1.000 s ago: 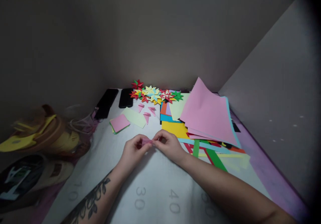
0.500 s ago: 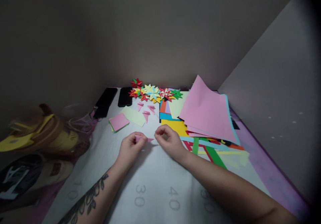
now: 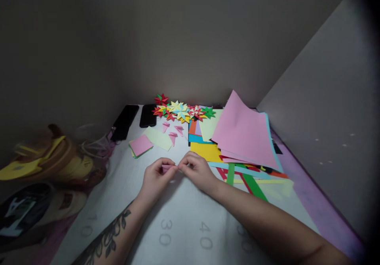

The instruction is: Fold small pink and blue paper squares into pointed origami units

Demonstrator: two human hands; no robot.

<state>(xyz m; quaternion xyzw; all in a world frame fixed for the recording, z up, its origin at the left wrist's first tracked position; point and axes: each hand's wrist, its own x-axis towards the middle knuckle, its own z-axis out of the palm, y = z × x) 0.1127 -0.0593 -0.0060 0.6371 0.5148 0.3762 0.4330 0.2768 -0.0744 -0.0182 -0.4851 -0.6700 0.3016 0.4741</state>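
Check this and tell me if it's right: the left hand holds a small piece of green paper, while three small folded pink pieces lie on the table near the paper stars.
Wrong on the colour: the head view shows the left hand holding a small piece of pink paper, not green. The rest stands.

Looks like a craft corner at home, tbh. Tucked into the angle between two plain walls (image 3: 190,39), with a table (image 3: 185,203) full of coloured paper (image 3: 245,134), folded paper stars (image 3: 179,109), a couple of phones (image 3: 147,116) and random clutter (image 3: 77,166) crammed along the left side.
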